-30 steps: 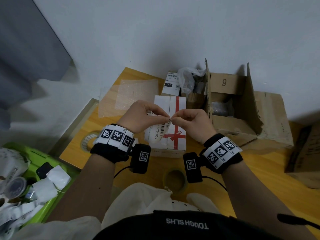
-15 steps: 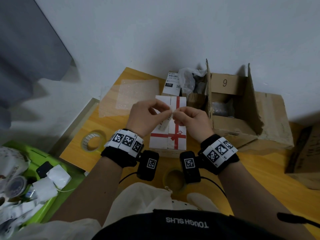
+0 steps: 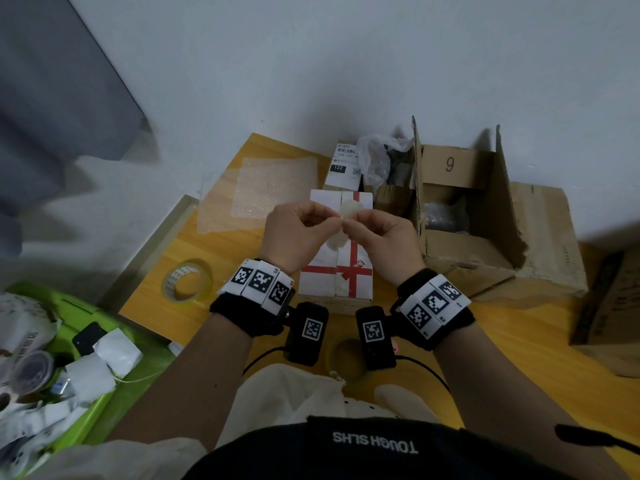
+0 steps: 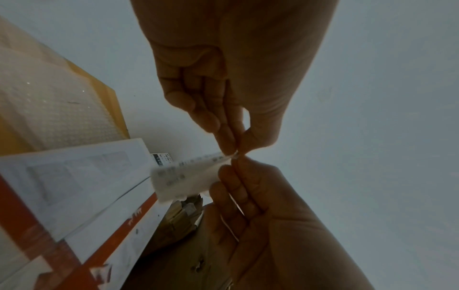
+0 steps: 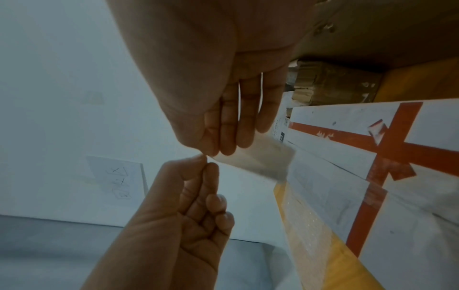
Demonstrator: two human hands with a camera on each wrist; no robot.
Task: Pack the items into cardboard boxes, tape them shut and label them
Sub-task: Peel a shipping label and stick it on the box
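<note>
- Above the white cardboard box crossed with red tape [image 3: 337, 268], I have both hands raised and meeting fingertip to fingertip over its top.
- My left hand [image 3: 294, 233] pinches one corner of a small white printed paper label [image 4: 185, 177] between thumb and forefinger; the other fingers [image 5: 218, 208] curl loosely into the palm and hold nothing.
- My right hand [image 3: 379, 239] pinches the same corner from the other side, its thumb tip against its fingertips, which lie straight and close together [image 5: 238, 125].
- The two pinches touch at the label's corner; I cannot tell whether one hand has the backing and the other the sticker.
- The label hangs free below the pinch, blurred in both wrist views, clear of the box top.
- The white box sits on the yellow wooden tabletop [image 3: 221, 271], just beside an open brown cardboard box marked 9 [image 3: 460, 209].
- Behind the white box stands a small box with a printed shipping label [image 3: 344, 166].
- A roll of clear tape [image 3: 187, 280] lies on the table left of my left wrist, and a sheet of bubble wrap [image 3: 263, 188] lies beyond it.
- A green bin of white packets [image 3: 83, 362] stands left of the table.
</note>
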